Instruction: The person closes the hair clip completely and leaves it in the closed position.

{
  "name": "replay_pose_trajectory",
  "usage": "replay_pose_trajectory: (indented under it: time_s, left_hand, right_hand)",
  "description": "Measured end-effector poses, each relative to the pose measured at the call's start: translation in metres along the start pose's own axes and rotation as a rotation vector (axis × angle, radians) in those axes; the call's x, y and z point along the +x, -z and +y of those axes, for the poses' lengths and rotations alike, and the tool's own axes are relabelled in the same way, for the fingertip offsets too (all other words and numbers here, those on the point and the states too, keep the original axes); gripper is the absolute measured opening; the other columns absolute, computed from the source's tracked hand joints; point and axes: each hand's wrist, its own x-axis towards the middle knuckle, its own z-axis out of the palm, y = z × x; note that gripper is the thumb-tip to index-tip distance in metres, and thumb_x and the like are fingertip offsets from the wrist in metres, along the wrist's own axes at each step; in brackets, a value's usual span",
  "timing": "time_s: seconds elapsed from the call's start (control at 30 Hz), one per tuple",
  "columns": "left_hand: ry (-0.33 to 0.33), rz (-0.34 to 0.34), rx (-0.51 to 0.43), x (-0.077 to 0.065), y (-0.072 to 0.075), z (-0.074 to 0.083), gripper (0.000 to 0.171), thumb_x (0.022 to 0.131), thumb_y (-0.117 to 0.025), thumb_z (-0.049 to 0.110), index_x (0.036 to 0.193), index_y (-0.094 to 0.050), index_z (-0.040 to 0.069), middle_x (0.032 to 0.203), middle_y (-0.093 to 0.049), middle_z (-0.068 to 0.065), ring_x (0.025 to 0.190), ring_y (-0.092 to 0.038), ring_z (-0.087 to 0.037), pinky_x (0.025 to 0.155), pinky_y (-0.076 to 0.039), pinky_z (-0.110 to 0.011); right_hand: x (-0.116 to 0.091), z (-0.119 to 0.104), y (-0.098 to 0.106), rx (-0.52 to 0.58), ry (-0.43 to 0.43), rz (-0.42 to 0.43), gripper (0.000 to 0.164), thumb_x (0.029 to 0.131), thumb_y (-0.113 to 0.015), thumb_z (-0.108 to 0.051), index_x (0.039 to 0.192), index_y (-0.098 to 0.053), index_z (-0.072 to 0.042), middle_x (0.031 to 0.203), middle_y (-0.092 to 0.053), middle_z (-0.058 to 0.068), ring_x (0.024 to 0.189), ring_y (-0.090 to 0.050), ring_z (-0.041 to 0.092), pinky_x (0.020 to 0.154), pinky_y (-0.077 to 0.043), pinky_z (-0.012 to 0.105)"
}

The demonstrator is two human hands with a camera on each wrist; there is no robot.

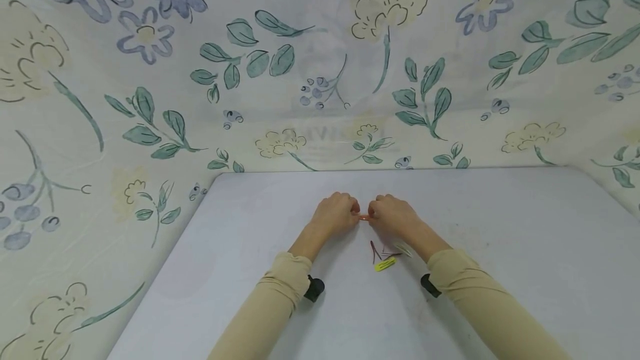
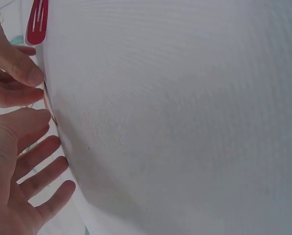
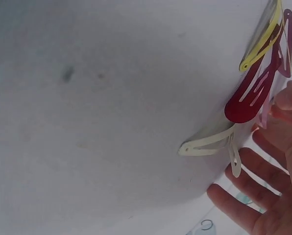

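Observation:
Both hands meet over the far middle of the white table, in the head view, with a small orange hair clip (image 1: 364, 217) between them. My left hand (image 1: 338, 213) pinches its left end, and my right hand (image 1: 393, 214) pinches the right end. In the left wrist view the left hand's other fingers (image 2: 45, 181) are spread, and only a thin edge of the orange clip shows. Close below the right hand lie a yellow snap clip (image 3: 261, 46), a dark red clip (image 3: 241, 107), a cream clip (image 3: 205, 147) and a pink clip (image 3: 264, 110).
The clips form a loose group on the white table (image 1: 250, 199), some overlapping. A cloth with flowers and leaves (image 1: 320, 71) hangs behind the table's far edge and along its left side. Dark wrist cameras (image 1: 314, 289) sit under both sleeves.

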Motion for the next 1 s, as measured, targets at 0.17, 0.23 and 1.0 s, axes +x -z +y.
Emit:
replay_pose_trajectory:
  time_s: [0.17, 0.23, 1.0]
  left_hand:
    - [0.006, -0.003, -0.022, -0.001, 0.001, 0.000, 0.017, 0.091, -0.071, 0.023, 0.103, -0.074, 0.011, 0.097, -0.068, -0.002, 0.093, -0.059, -0.019, 0.083, -0.051, -0.035]
    - [0.006, -0.003, -0.026, -0.002, 0.001, 0.000, 0.018, 0.091, -0.071, 0.023, 0.104, -0.074, 0.011, 0.097, -0.068, -0.002, 0.093, -0.060, -0.019, 0.083, -0.051, -0.035]
    - [0.013, 0.013, -0.105, -0.006, 0.009, -0.003, 0.021, 0.091, -0.071, 0.022, 0.110, -0.072, 0.013, 0.109, -0.069, -0.003, 0.103, -0.060, -0.020, 0.090, -0.051, -0.036]
  right_hand:
    - [-0.002, 0.000, -0.001, 0.004, 0.010, 0.019, 0.017, 0.092, -0.070, -0.019, 0.106, -0.073, -0.010, 0.099, -0.066, 0.004, 0.092, -0.058, 0.021, 0.085, -0.053, 0.038]
    - [-0.003, 0.000, -0.001, 0.010, 0.018, 0.024, 0.016, 0.091, -0.070, -0.019, 0.105, -0.073, -0.010, 0.098, -0.065, 0.004, 0.091, -0.058, 0.021, 0.083, -0.053, 0.038]
    - [-0.016, 0.006, 0.003, 0.096, 0.003, 0.072, 0.021, 0.091, -0.070, -0.019, 0.109, -0.071, -0.009, 0.103, -0.066, 0.006, 0.095, -0.062, 0.023, 0.087, -0.053, 0.042]
